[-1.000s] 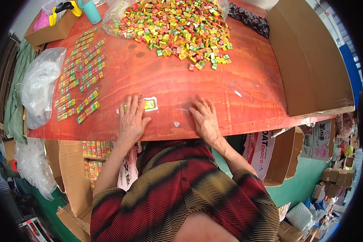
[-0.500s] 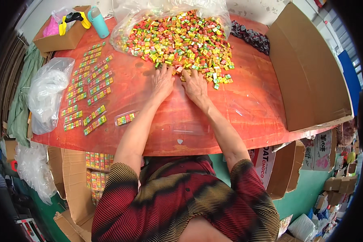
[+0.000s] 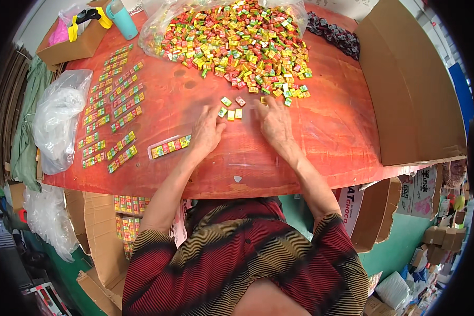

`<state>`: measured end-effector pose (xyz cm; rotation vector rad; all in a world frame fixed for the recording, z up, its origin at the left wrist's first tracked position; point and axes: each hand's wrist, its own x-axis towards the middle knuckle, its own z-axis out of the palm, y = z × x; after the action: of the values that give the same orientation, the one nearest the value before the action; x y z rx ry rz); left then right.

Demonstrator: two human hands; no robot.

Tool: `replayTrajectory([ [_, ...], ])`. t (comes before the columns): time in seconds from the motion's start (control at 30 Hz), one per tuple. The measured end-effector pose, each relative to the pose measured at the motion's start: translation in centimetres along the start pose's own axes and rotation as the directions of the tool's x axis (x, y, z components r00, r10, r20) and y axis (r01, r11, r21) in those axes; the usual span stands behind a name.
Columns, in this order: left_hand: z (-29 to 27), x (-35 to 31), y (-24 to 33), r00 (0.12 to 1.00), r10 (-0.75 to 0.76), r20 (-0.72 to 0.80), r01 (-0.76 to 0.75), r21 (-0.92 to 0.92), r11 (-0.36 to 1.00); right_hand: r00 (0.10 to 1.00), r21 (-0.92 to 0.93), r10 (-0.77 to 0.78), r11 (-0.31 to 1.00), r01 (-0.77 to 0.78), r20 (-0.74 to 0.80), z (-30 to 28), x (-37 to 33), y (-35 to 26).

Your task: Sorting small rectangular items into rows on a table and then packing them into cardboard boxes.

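Observation:
My left hand (image 3: 207, 131) rests on the red table (image 3: 321, 142), thumb and fingers apart, beside a few small red, yellow and green boxes. Among these are a yellow box (image 3: 230, 115) and a red box (image 3: 240, 101). At the near edge of a big pile (image 3: 247, 47) of such boxes, my right hand (image 3: 277, 126) has its thumb and fingertips around a small yellow box (image 3: 264, 99); the fingers are slightly blurred. A clear tray (image 3: 150, 154) holding a row of boxes lies left of my left wrist.
Filled rows (image 3: 127, 108) of boxes lie at the left, beside a clear plastic bag (image 3: 63, 121). A clear bag (image 3: 151, 39) surrounds part of the pile. A tall cardboard box (image 3: 411, 89) stands right. At the back left are a carton (image 3: 73, 51) and a turquoise bottle (image 3: 122, 20).
Both hands have come back from the pile and moved apart. Several small boxes now lie loose between them. More of the clear tray's row shows beside my left forearm.

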<state>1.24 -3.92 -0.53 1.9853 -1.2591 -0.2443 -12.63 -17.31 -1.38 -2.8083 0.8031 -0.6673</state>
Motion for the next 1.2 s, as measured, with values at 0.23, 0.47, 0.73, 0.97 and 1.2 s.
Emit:
replayTrajectory([
  [0.23,0.0,1.5,-0.3,0.98,0.04,0.196,-0.063,0.114,0.991,0.994,0.232,-0.071,0.971,0.05,0.086,2.2,1.0,-3.7],
  [0.47,0.5,1.0,0.3,0.978,0.082,0.189,-0.099,0.084,0.992,0.992,0.222,-0.093,0.972,0.072,0.086,2.6,-0.7,-2.8],
  [0.73,1.4,0.7,0.6,0.973,0.16,0.165,-0.159,-0.021,0.987,0.993,0.195,0.112,0.974,-0.119,0.049,-1.3,-1.5,-0.2],
  [0.97,2.2,0.9,0.8,0.963,0.184,0.199,-0.193,0.026,0.981,0.968,0.138,0.233,0.96,-0.245,0.093,-1.5,-3.4,1.6],
  [1.2,2.1,1.1,0.1,0.955,0.198,0.221,-0.196,-0.028,0.98,0.968,0.313,0.229,0.916,-0.25,0.104,-2.1,-2.9,-0.4],
])
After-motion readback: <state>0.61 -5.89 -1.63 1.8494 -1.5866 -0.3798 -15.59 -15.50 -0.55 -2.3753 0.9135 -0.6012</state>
